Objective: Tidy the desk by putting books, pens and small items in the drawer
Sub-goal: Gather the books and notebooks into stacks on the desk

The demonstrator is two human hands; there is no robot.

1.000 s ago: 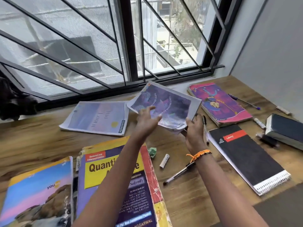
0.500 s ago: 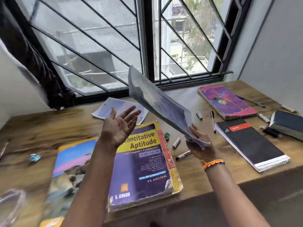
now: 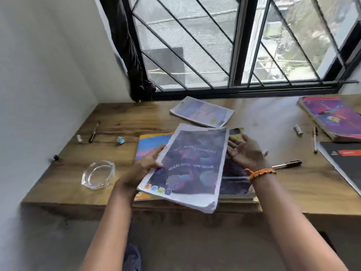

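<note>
Booklet point(image 3: 192, 165), purple cover with a white border, sits at frame centre, tilted above two larger books point(image 3: 237, 173) stacked at the desk point(image 3: 293, 184) front edge. Left hand point(image 3: 148, 163) grips its left edge, thumb on the cover. Right hand point(image 3: 245, 153) just right of it, palm up, fingers loosely spread, grasping nothing. Second pale booklet point(image 3: 202, 112) lies above centre. Pen point(image 3: 287, 164) right of centre; glass dish point(image 3: 98, 174) lower left.

The purple book point(image 3: 192, 165) covers most of the two books point(image 3: 150, 145) under it. Its white words are too blurry to read. The black notebook point(image 3: 343, 163) runs off the right edge.
</note>
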